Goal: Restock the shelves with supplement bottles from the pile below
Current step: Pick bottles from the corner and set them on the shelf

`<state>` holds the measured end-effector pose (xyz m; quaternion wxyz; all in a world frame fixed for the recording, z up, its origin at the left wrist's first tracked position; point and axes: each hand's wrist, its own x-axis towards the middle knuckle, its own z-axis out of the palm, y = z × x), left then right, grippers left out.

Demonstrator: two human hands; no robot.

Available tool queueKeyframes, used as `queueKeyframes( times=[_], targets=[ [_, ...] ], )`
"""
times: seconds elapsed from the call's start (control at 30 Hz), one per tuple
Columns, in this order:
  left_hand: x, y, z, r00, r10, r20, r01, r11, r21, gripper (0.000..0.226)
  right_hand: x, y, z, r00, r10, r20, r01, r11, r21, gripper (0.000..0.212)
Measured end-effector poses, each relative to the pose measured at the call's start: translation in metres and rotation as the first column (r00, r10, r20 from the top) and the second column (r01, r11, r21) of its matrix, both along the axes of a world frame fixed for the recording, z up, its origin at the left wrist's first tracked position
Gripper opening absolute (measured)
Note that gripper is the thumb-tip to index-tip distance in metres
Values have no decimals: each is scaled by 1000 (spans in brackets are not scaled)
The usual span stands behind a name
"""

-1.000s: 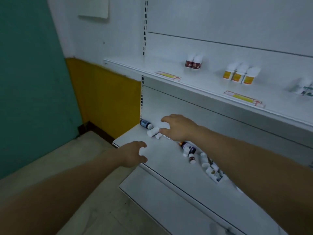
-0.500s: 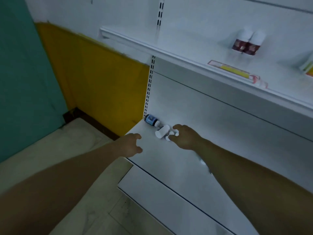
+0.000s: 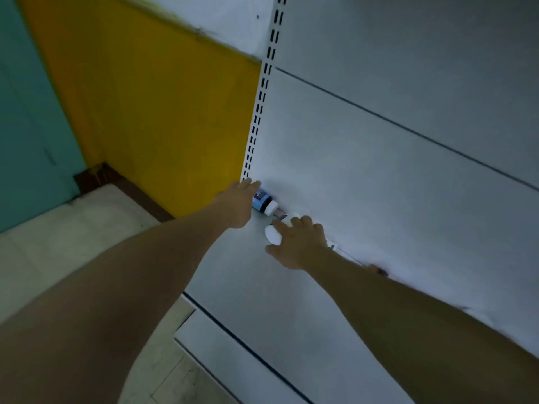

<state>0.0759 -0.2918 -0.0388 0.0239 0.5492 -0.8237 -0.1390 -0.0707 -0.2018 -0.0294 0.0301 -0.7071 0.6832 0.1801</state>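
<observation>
A blue-labelled bottle with a white cap lies on its side at the back left corner of the white bottom shelf. My left hand reaches over it with straight fingers that touch its left end. Just right of it lies a white bottle, and my right hand curls its fingers around that one from above. Another small bottle lies half hidden between the two. My right forearm covers most of the pile further right.
The white back panel and its slotted upright rise behind the shelf. A yellow wall and a teal wall stand to the left. Pale floor tiles lie below, and the shelf's base plinth juts out.
The camera has tilted down and closer, so the upper shelf has left the view. My left hand moved forward onto the blue-labelled bottle. My right hand closed around the white bottle.
</observation>
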Motion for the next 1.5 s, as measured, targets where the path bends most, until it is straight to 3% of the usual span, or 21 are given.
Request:
queueKeyframes(
  times=[0.07,0.17,0.3,0.4,0.47,0.5,0.53,0.57,0.6,0.67,0.73,0.8,0.87,0.93,1.13,1.27,1.5],
  targets=[
    [-8,-11,-14,995,-58,85,61,997,-38,79,0,3,-11,999,42,16,-41,998,-42,69],
    [-14,-19,-27,974,-137,178,155,984,-93,78,0,13,-21,969,56,242,-17,987,-162,60],
    [-15,-26,-34,944,-86,317,174,950,-260,67,7,16,-30,916,18,402,50,986,-160,55],
    [-6,-28,-39,969,-57,239,107,974,-201,65,9,18,-37,881,-47,470,138,977,-161,45],
    [3,-19,-40,994,-13,112,23,995,-92,70,7,24,-35,780,-138,610,255,961,-110,40],
    [9,-10,-39,999,44,-27,-44,999,-16,73,6,28,-30,640,-233,732,360,933,-17,43],
    [15,1,-34,965,132,-229,-108,988,113,75,4,33,-24,413,-329,849,458,881,119,48],
    [21,17,-24,849,264,-457,-136,946,294,73,3,40,-15,145,-390,909,513,816,267,53],
    [25,34,-12,668,394,-631,-113,892,438,65,4,49,-3,-98,-404,910,521,758,393,54],
    [31,78,19,362,580,-730,-20,787,616,44,7,72,28,-484,-319,815,427,727,538,37],
    [35,125,56,201,655,-729,129,720,682,32,16,101,62,-666,-239,707,307,776,551,29],
    [41,170,96,68,708,-703,274,664,695,22,30,137,96,-712,-194,675,257,823,507,36],
    [50,207,135,-51,779,-625,385,592,707,39,43,172,128,-727,-127,675,281,841,462,55],
    [60,241,169,-85,797,-598,453,565,690,46,50,206,159,-708,-26,706,371,837,402,61],
    [60,323,240,12,728,-686,452,607,653,34,46,303,242,-679,209,704,533,800,277,37],
    [28,371,278,94,638,-764,509,629,588,37,26,361,273,-674,325,664,635,714,295,49],
    [-88,478,333,193,514,-836,651,571,501,39,-64,498,333,-658,508,556,717,649,254,37]
  ],
)
